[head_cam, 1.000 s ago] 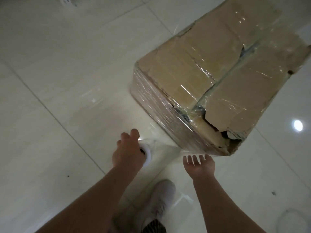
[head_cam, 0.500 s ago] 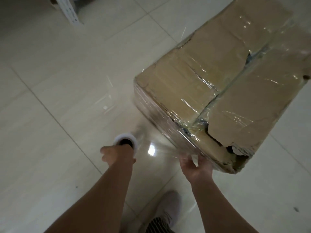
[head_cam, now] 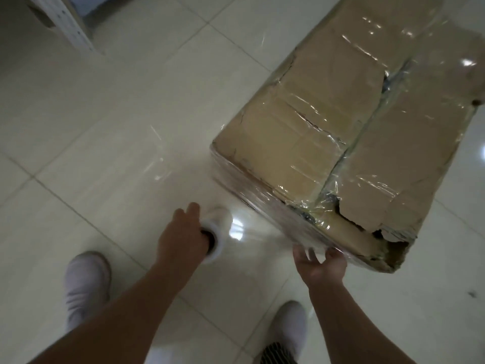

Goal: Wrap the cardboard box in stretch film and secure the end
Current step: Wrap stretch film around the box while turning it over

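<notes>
Now left hand (head_cam: 181,237) gripping stretch-film roll (head_cam: 214,236), right hand (head_cam: 319,264) open against cardboard box (head_cam: 328,143); slack risks loosening wrap.

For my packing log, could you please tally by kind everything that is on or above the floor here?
Cardboard box: 1
Stretch film roll: 1
Hands: 2, left hand and right hand
Shoes: 2, and
White perforated rack post: 1
Total: 7
</notes>
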